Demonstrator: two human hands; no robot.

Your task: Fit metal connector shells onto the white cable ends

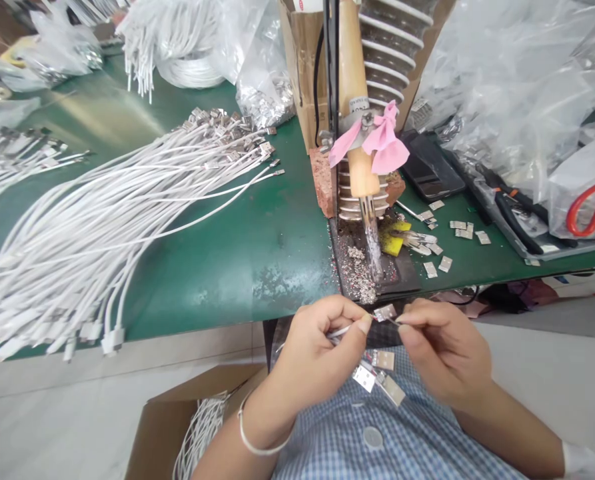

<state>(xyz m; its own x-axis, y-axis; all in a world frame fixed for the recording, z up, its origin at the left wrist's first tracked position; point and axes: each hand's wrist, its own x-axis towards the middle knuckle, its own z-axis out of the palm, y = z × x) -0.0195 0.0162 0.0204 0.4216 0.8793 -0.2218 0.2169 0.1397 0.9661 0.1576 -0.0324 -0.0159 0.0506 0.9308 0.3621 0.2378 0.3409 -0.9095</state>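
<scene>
My left hand [322, 357] is closed, pinching white cable [341, 331] between thumb and forefinger. At the thumb tip, thin wires run to a bare metal USB plug [385, 312], held just off the front edge of the bench. Several more USB plugs, such as a shiny one [364, 378], hang below that hand in front of the checked apron [372, 417]. My right hand [444, 350] is also closed, thumb against forefinger, beside the first plug. A thin dark sliver pokes from its fingertips toward the plug; what it belongs to is hidden.
A soldering iron [370, 230] is clamped tip-down above a solder-spattered plate [354, 277], close beyond my hands. Loose plugs [461, 227] and a tray with pliers [520, 223] lie right. White cables [142, 193] spread left. A cardboard box [162, 427] stands below.
</scene>
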